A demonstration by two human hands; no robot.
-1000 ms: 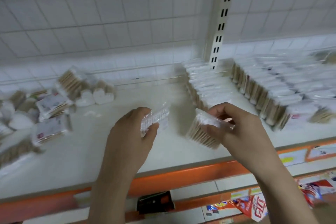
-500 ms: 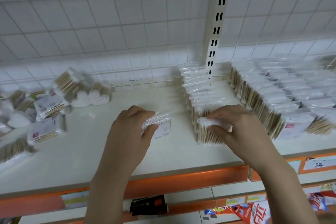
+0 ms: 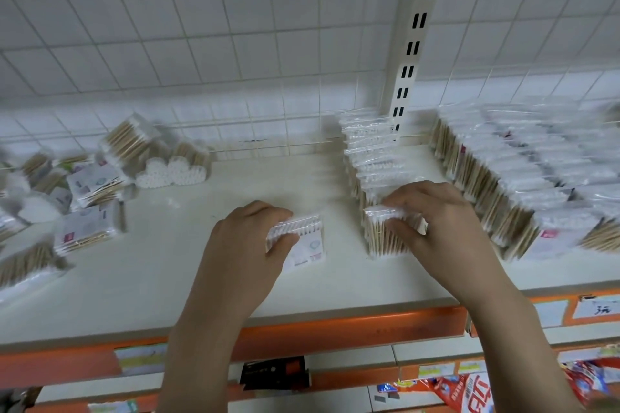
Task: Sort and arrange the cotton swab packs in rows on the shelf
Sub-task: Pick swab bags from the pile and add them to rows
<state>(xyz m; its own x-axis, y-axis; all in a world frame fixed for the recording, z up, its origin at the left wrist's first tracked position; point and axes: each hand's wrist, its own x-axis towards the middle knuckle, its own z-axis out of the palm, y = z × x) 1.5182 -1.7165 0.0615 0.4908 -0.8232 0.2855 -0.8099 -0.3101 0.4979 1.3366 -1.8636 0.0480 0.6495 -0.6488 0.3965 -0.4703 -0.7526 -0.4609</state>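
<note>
My left hand (image 3: 250, 241) grips a clear cotton swab pack (image 3: 302, 238) just above the white shelf (image 3: 188, 278), near its middle. My right hand (image 3: 439, 221) holds another swab pack (image 3: 382, 238) upright at the front end of a standing row of packs (image 3: 365, 157). That row runs back to the slotted upright. Right of it stand more tight rows of packs (image 3: 523, 178). A loose heap of unsorted packs (image 3: 87, 191) lies at the left of the shelf.
A slotted metal upright (image 3: 412, 40) rises behind the row against a wire grid back panel (image 3: 201, 27). The orange shelf edge (image 3: 335, 329) carries price labels. Red packets (image 3: 476, 392) show on the lower shelf at the right.
My right hand has carried its pack back and down, setting it upright against the front of the row. My left hand has kept its pack and drifted slightly forward over the shelf.
</note>
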